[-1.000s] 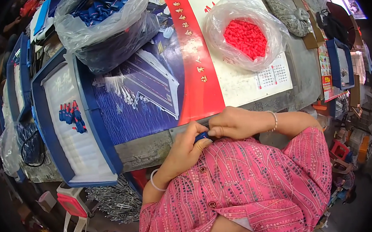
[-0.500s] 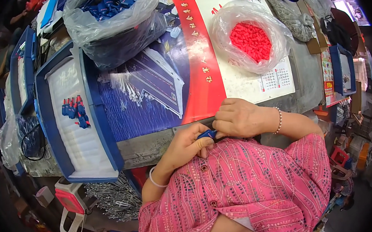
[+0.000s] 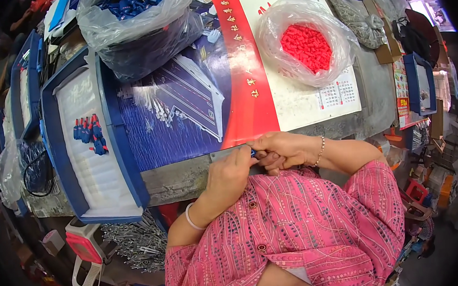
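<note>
At the table's front edge, close to my chest, both hands meet around a small blue plastic piece (image 3: pixel 253 153). My left hand (image 3: pixel 228 172) pinches it between thumb and fingers, hiding most of it. Closed against the piece from the other side is my right hand (image 3: pixel 285 149), its fingers curled; what else they hold is hidden. To the left, several blue pieces with red tips (image 3: pixel 95 134) lie on white lining in a blue tray (image 3: pixel 143 197). Beyond my hands, a clear bag (image 3: pixel 344 59) holds small red plastic parts (image 3: pixel 307 46).
A large plastic bag of blue pieces (image 3: pixel 138 3) stands at the back left. Thin whitish parts (image 3: pixel 155 107) lie on the printed poster (image 3: pixel 251 114). Many metal rods (image 3: pixel 140 243) and a white-and-red stool (image 3: pixel 84 248) are below the table at left.
My left hand has turned and moved slightly right, covering more of the blue piece. My right hand has shifted slightly down and left, its fingers curling in. The view has shifted slightly.
</note>
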Motion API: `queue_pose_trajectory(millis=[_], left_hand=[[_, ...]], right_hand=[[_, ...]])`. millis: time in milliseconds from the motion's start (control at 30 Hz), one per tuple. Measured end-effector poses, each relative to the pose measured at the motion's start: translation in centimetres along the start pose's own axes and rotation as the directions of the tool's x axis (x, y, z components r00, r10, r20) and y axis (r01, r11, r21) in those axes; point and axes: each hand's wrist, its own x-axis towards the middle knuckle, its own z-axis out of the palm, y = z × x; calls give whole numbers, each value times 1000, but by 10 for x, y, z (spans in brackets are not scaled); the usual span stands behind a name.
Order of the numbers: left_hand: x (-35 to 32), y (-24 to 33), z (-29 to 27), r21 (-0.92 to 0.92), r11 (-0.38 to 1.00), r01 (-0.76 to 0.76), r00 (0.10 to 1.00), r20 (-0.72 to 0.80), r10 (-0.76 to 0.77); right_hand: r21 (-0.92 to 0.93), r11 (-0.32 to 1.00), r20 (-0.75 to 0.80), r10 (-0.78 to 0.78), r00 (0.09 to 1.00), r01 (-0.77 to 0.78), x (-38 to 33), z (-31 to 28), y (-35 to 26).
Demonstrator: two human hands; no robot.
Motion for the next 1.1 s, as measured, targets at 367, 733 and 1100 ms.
queue_pose_trajectory(millis=[367, 733, 1100], left_hand=[[-4, -12, -15, -671, 572, 472, 880, 400, -257], [-9, -5, -6, -421, 896, 143, 990, 42, -138], [-8, -9, -11, -539, 761, 361, 932, 223, -285]], right_hand=[[-610, -757, 705, -387, 594, 232, -21, 10, -21], [-800, 443, 115, -548, 828, 404, -7, 24, 4], [-930, -286, 368, -692, 621, 231, -13, 13, -14]])
